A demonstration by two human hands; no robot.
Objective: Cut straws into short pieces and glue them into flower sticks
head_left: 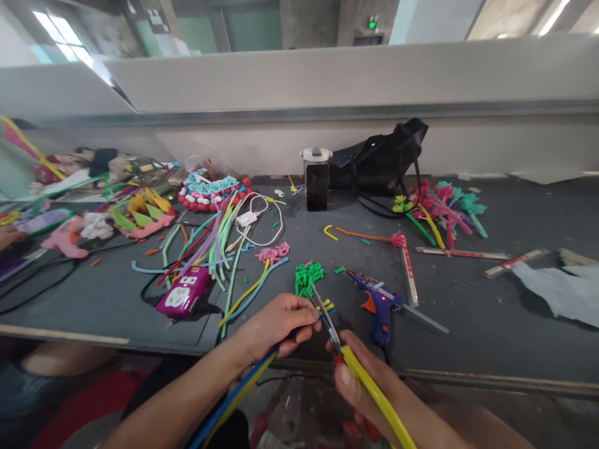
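My left hand (276,324) is closed in a pinch on a bundle of yellow and blue strips (234,396) that runs back under my forearm. Their short tips (327,306) stick out past my fingers, at the blades of a pair of scissors (324,317). My right hand (360,383) is closed around the scissors' handle end, low at the table's front edge. A long yellow strip (377,396) lies over that hand and along the wrist. Just beyond the blades is a pile of small green cut pieces (307,277).
A blue glue gun (381,305) lies right of my hands, a purple power strip (182,296) to the left. Loose coloured strips (213,249), a phone propped on a jar (317,186), a black bag (379,162), craft flowers (440,209) and white cloth (561,287) cover the grey table (468,324). Another person's hand (7,236) shows far left.
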